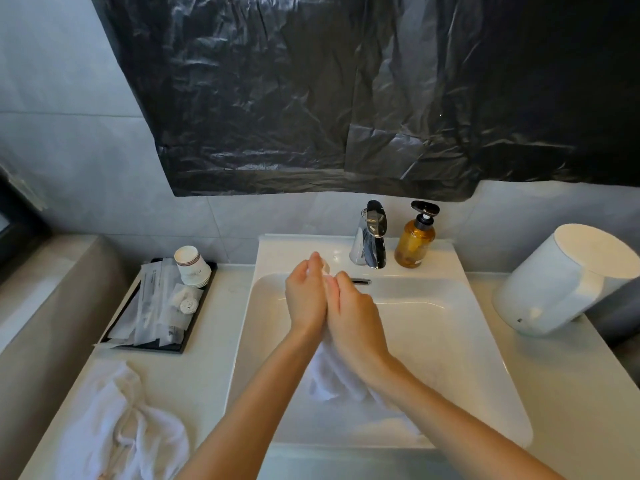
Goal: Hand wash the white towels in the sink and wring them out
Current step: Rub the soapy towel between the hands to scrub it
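Observation:
A white towel [332,379] hangs over the white sink [450,341], pressed between my two palms. My left hand [306,296] and my right hand [353,310] are held together above the basin with fingers straight. A bit of the towel shows at the fingertips, and the rest drops down below my wrists into the basin. A second white towel [117,424] lies crumpled on the counter at the lower left.
A chrome faucet [372,237] and an amber soap pump bottle [415,240] stand behind the basin. A black tray [149,344] with packets and paper cups [192,266] sits left. A white dispenser [568,278] sits right. Black plastic sheeting [346,91] covers the wall above.

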`<act>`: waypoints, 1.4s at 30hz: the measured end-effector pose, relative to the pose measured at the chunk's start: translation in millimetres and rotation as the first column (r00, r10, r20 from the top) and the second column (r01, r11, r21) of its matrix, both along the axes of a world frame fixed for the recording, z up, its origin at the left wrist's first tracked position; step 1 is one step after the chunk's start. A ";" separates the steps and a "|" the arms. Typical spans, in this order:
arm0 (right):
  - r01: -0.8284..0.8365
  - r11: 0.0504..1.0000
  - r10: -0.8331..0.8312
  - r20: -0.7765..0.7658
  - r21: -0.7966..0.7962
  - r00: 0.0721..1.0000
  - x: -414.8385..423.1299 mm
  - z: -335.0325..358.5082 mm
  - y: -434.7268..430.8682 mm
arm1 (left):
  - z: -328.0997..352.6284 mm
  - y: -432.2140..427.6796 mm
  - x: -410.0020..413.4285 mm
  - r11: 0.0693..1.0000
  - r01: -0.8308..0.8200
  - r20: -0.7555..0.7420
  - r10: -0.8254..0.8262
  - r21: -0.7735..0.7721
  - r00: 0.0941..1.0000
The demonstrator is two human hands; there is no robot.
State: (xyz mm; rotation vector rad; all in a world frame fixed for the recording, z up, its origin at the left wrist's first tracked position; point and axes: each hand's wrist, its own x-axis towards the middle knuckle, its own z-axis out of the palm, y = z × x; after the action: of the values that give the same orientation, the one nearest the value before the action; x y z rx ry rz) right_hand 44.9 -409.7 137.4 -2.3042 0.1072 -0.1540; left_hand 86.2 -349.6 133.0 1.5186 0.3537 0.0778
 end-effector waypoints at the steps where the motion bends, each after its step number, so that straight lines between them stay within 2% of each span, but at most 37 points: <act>1: 0.001 1.000 -0.001 -0.025 0.005 1.000 4.2 0.9 -3.2 | -0.8 -1.2 -3.3 1.000 0.000 0.000 0.000 -0.016 1.000; 3: 0.108 0.992 -0.102 -0.084 0.068 0.991 28.7 2.6 -15.4 | -5.2 -12.2 -16.1 0.998 0.055 0.027 -0.054 -0.023 0.998; 5: 0.188 0.977 -0.183 -0.057 0.104 0.981 35.2 0.5 -18.0 | -6.1 -16.3 -19.1 0.995 0.103 0.033 -0.102 -0.006 0.994; 7: 0.139 0.989 -0.138 -0.010 0.057 0.990 19.7 -3.1 -8.8 | -3.9 -8.2 -7.2 0.995 0.094 0.013 -0.095 0.034 0.995; 10: -0.017 1.000 0.017 0.016 0.000 1.000 1.9 -1.0 -4.7 | -3.8 0.9 0.9 0.998 0.053 0.014 -0.054 0.036 0.998; 13: 0.154 0.982 -0.146 -0.071 0.107 0.987 39.2 2.1 -24.4 | -4.5 -14.4 -15.4 0.987 0.138 0.038 -0.142 0.082 0.989; 15: 0.239 0.957 -0.232 -0.059 0.165 0.971 39.7 0.4 -22.1 | -1.3 -16.9 -14.2 0.982 0.165 0.025 -0.168 0.093 0.986; 16: 0.222 0.962 -0.219 -0.035 0.162 0.975 31.6 -2.0 -16.4 | 0.2 -13.5 -8.3 0.985 0.148 0.024 -0.151 0.091 0.988; 18: 0.089 0.991 -0.091 0.019 0.103 0.996 7.8 -3.9 -4.5 | 2.8 -2.8 4.2 0.995 0.061 0.031 -0.063 0.075 0.998; 20: 0.013 0.999 -0.013 0.000 0.046 1.000 5.5 0.3 -5.4 | 2.4 0.5 4.5 0.995 -0.006 0.047 0.002 0.097 0.999; 24: 0.185 0.972 -0.177 -0.066 0.147 0.982 38.2 2.4 -19.4 | -1.7 -16.7 -15.5 0.979 0.101 0.012 -0.105 0.176 0.994; 26: 0.152 0.979 -0.151 -0.018 0.134 0.988 21.8 -3.0 -11.3 | -3.5 -9.3 -6.6 0.978 0.111 0.007 -0.114 0.178 0.993; 29: 0.016 0.999 -0.016 0.004 0.041 1.000 1.8 -4.7 -7.7 | -3.7 0.9 4.9 0.992 0.058 0.008 -0.059 0.109 0.998; 32: 0.133 0.988 -0.125 -0.090 0.082 0.988 34.5 -4.2 -24.4 | -9.3 -13.9 -9.5 0.990 0.131 -0.027 -0.130 0.048 0.991; 34: 0.202 0.975 -0.197 -0.062 0.090 0.978 34.3 -4.9 -22.0 | -8.1 -17.0 -11.9 0.988 0.152 -0.040 -0.151 0.006 0.988; 38: 0.011 1.000 -0.011 0.059 0.005 0.998 1.6 -3.4 -4.4 | -0.4 -1.9 6.8 1.000 0.019 -0.007 -0.019 0.024 1.000; 39: 0.010 1.000 -0.010 0.031 -0.003 0.999 7.9 -0.9 -7.4 | 0.3 -2.8 5.6 0.999 0.025 -0.004 -0.025 0.034 1.000; 42: 0.162 0.984 -0.157 -0.061 0.078 0.986 43.1 2.4 -24.5 | -3.3 -18.1 -8.6 0.987 0.141 -0.013 -0.140 0.074 0.990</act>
State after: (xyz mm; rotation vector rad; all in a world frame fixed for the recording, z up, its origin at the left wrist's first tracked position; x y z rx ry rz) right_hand 88.0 -434.2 139.8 -2.2167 0.3212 -0.1650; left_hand 77.6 -367.7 129.6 1.6144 0.2512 -0.0263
